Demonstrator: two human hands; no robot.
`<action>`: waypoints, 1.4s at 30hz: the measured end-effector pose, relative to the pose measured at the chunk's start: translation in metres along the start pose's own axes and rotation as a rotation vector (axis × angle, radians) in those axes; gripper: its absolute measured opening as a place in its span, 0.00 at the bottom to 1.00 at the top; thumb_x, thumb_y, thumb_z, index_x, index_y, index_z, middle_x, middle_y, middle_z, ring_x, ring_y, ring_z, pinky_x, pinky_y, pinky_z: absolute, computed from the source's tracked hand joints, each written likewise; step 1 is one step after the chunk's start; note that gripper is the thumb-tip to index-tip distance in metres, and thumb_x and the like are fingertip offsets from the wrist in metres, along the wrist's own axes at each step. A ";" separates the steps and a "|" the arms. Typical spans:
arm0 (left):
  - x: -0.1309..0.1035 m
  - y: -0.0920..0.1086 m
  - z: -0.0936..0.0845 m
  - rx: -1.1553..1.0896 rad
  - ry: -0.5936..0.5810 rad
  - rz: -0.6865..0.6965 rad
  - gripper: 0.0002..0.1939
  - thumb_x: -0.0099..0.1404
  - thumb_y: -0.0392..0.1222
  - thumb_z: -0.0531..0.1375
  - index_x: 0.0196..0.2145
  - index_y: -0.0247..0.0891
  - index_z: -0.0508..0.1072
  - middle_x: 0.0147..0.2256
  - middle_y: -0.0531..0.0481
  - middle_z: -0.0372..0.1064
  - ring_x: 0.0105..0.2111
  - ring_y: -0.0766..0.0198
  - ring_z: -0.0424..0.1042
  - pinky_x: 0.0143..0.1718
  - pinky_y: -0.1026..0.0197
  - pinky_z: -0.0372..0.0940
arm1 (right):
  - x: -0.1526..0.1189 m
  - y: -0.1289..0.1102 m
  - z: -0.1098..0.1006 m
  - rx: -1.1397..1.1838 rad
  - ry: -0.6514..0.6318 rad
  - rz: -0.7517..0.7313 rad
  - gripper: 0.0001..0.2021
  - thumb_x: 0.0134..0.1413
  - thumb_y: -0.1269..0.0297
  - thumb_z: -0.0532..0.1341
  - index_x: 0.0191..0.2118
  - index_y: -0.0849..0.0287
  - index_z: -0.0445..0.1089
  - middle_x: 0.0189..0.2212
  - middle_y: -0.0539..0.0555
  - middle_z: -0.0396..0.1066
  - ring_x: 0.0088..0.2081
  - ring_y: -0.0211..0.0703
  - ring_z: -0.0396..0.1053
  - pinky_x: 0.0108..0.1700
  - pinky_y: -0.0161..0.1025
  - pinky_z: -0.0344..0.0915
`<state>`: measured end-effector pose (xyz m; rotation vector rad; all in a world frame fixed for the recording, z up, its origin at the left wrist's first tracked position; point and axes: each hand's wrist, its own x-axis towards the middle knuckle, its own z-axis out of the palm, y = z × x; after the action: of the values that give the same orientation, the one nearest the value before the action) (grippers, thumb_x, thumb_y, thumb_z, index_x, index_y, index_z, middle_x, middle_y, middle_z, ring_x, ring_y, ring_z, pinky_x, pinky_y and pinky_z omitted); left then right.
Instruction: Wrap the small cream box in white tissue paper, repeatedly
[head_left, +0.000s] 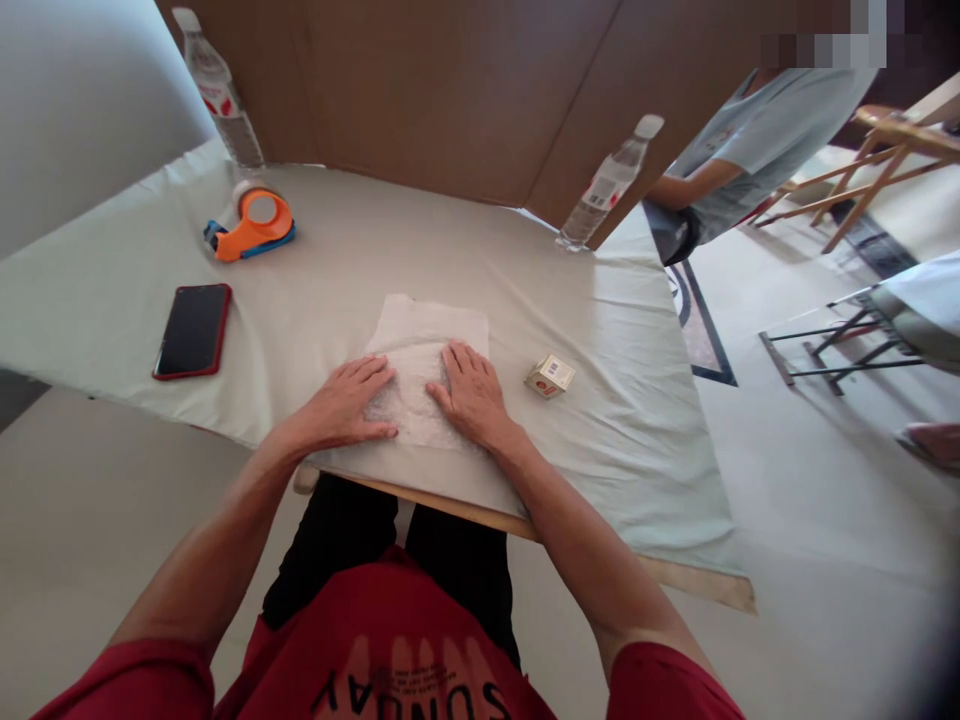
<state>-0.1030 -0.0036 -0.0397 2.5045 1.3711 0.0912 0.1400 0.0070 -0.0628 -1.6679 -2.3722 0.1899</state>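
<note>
A thin white sheet, tissue-like and slightly wrinkled (424, 330), lies flat on the cloth-covered table close to its front edge. My left hand (346, 402) rests palm down on the sheet's left side, fingers stretched out and thumb apart. On the right side, my right hand (474, 395) presses flat with its fingers extended. Neither hand holds anything. A small printed cardboard box (551, 376) sits on the cloth to the right of my right hand, not touched.
An orange tape dispenser (259, 225) and a red-cased phone (193, 332) lie on the left. Water bottles (223, 100) (609, 188) stand by a brown cardboard partition (435, 100). A seated person (772, 150) is beyond it, near a folding stool (840, 345).
</note>
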 end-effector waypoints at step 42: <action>0.040 0.020 0.019 -0.134 0.121 0.044 0.39 0.66 0.55 0.60 0.69 0.35 0.58 0.70 0.36 0.54 0.72 0.46 0.50 0.72 0.41 0.43 | -0.039 0.113 -0.069 -0.036 0.127 0.357 0.29 0.52 0.55 0.64 0.58 0.62 0.69 0.53 0.70 0.74 0.53 0.69 0.72 0.53 0.66 0.66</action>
<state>-0.0612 0.0153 -0.0557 2.4522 1.3080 0.3380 0.2739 0.0072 -0.0276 -2.0443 -1.9844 0.0978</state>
